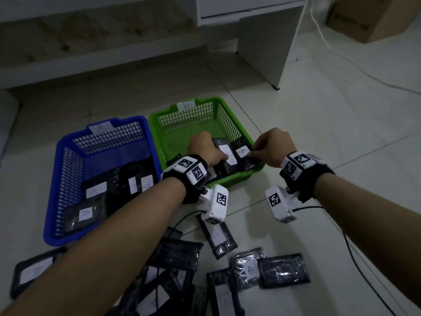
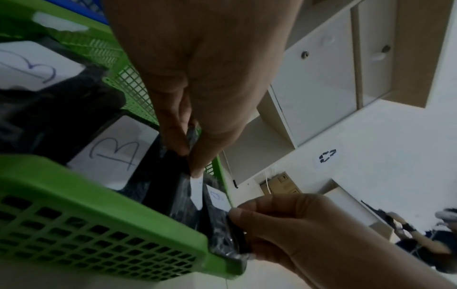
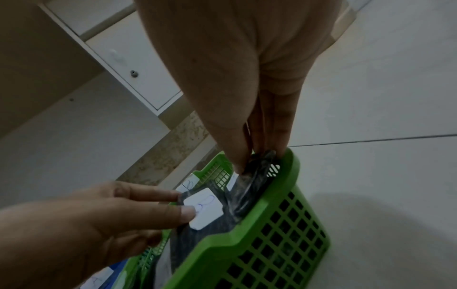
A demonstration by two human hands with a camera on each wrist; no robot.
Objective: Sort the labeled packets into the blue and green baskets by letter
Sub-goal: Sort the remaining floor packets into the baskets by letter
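A green basket (image 1: 230,115) tagged B stands right of a blue basket (image 1: 68,156) tagged A. Both hands are at the green basket's near right corner. My left hand (image 1: 218,156) pinches the edge of a black packet (image 1: 227,166) with a white label, thumb on top (image 2: 190,156). Beside it, my right hand (image 1: 252,152) pinches the right end of a black packet labeled B (image 1: 242,151) against the basket wall (image 3: 252,158). Two more B packets (image 2: 111,154) lie deeper in the green basket. The blue basket holds several A packets (image 1: 86,213).
Several loose black packets (image 1: 248,270) lie scattered on the tiled floor in front of the baskets. A white cabinet (image 1: 262,42) stands behind, a cardboard box (image 1: 369,17) at the far right. Camera cables (image 1: 355,258) trail over the floor on the right.
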